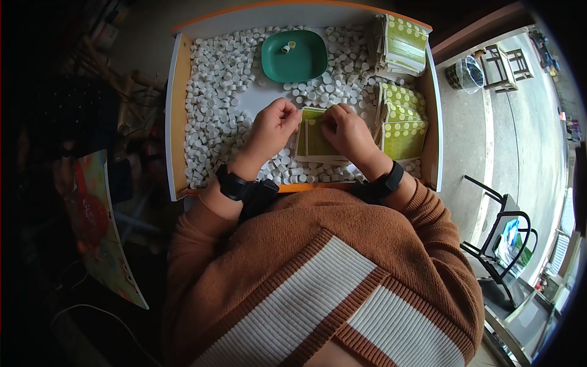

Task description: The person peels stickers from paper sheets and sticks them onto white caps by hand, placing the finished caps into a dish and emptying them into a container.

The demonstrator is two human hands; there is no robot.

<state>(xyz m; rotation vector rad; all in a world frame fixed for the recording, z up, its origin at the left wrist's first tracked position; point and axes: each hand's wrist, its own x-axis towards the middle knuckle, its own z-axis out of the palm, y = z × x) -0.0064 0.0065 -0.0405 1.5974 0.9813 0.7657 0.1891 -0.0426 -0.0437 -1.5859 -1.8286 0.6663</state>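
A stack of green sticker sheets (pixel 318 142) with pale borders lies in front of me, near the front edge of the wooden-sided box. My left hand (pixel 272 127) is closed in a pinch at the stack's upper left corner. Over the upper right of the same stack, my right hand (pixel 348 129) is closed too, its thumb and fingertips together. What either pinch holds is hidden. Small white caps (pixel 223 92) lie loose all around. A green tray (pixel 278 68) beyond my hands carries a couple of caps, one with a yellowish top.
More green sheets with round pale dots (pixel 400 137) are piled along the box's right side, with another pile (pixel 405 46) behind them. The box's left wall (pixel 177 116) borders the caps. On the floor to the right stand a black-framed chair (pixel 504 244) and a wooden stool (pixel 498 70).
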